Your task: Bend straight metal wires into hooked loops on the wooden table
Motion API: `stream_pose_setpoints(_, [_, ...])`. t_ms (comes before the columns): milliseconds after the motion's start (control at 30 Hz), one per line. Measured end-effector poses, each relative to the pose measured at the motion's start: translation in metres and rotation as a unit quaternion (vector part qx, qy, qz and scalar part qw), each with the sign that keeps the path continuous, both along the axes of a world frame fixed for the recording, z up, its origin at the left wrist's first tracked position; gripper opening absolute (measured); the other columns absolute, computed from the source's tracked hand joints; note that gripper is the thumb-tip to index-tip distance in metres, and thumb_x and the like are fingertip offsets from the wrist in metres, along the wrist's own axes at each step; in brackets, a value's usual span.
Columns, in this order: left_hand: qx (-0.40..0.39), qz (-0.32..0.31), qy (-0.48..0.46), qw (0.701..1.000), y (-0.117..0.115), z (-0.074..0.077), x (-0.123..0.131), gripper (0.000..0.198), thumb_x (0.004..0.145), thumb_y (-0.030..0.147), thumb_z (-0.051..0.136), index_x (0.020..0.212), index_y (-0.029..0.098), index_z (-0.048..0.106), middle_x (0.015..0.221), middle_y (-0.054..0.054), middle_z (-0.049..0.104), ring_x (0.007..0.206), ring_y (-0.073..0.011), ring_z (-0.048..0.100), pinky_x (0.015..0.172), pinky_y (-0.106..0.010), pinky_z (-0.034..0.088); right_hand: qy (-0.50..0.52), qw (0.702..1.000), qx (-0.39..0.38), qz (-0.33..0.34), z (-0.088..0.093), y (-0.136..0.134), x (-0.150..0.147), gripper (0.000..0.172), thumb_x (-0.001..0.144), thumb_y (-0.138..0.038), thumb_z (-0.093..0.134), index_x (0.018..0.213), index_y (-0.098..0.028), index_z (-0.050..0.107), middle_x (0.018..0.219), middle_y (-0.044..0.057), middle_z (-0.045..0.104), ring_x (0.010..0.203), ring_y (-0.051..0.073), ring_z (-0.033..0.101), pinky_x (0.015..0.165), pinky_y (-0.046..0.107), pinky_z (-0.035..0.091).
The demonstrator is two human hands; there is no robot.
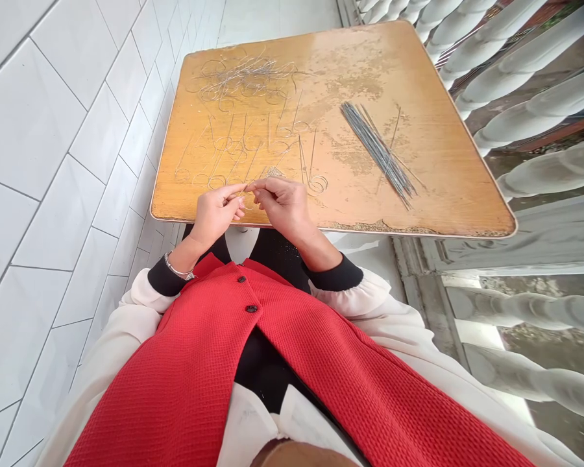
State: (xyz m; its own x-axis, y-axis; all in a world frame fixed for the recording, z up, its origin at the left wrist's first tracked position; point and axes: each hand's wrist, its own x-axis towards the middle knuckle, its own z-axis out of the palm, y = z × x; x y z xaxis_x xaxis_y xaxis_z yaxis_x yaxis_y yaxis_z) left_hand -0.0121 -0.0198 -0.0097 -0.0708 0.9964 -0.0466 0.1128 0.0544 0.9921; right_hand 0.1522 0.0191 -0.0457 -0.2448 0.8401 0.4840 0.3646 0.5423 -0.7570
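Your left hand (217,214) and right hand (282,206) meet in closed fingertip pinches at the near edge of the counter (442,194), the grip's catch too fine to make out, while the thin looped wires (217,183) beside them look light, stiff and springy, best held by the straight shank.
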Motion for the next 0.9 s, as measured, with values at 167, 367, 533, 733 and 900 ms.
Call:
stream_pose_setpoints(167, [0.005,0.004,-0.006,1.000,0.000,-0.001,0.001,0.027,0.090,0.001,0.064,0.107,0.015,0.079,0.062,0.006,0.069,0.056,-0.0054,0.065,0.058,-0.016,0.055,0.010,0.999,0.036,-0.006,0.000,0.000,-0.003,0.022,0.100,-0.029,0.055,0.097,-0.024,0.076,0.079,0.002,0.070,0.071,0.016,0.065,0.073,0.034,0.054])
stream_pose_setpoints(367, [0.009,0.003,-0.041,0.999,-0.002,-0.004,-0.001,0.023,0.093,0.006,0.068,0.112,0.016,0.076,0.068,0.005,0.072,0.059,-0.0055,0.068,0.059,-0.015,0.055,0.068,0.997,-0.022,-0.008,-0.007,0.008,-0.003,0.020,0.095,-0.041,0.070,0.106,-0.025,0.066,0.070,-0.006,0.064,0.056,0.011,0.057,0.062,0.029,0.049])
stream_pose_setpoints(533, [-0.009,-0.007,-0.101,0.995,-0.003,-0.002,-0.003,0.014,0.095,0.015,0.070,0.108,0.017,0.073,0.069,0.005,0.072,0.059,-0.0056,0.068,0.058,-0.015,0.054,0.157,0.982,-0.104,0.017,-0.001,0.010,-0.004,0.035,0.086,-0.053,0.081,0.100,-0.025,0.064,0.071,-0.005,0.066,0.060,0.011,0.063,0.060,0.027,0.052])
stream_pose_setpoints(733, [-0.011,0.029,-0.142,0.989,-0.001,-0.002,-0.002,0.008,0.095,0.023,0.073,0.095,0.017,0.069,0.072,0.003,0.074,0.063,-0.0071,0.072,0.059,-0.016,0.053,0.264,0.932,-0.237,0.076,0.010,-0.007,-0.007,0.050,0.079,-0.068,0.083,0.095,-0.023,0.068,0.078,0.000,0.072,0.059,0.011,0.063,0.057,0.025,0.054])
stream_pose_setpoints(900, [-0.009,0.040,-0.132,0.990,-0.002,-0.003,-0.001,0.015,0.093,0.027,0.077,0.090,0.017,0.066,0.072,0.003,0.075,0.064,-0.0077,0.073,0.060,-0.016,0.054,0.286,0.922,-0.252,0.067,0.009,-0.019,-0.012,0.050,0.068,-0.067,0.090,0.076,-0.021,0.071,0.067,-0.001,0.069,0.055,0.010,0.058,0.055,0.024,0.054])
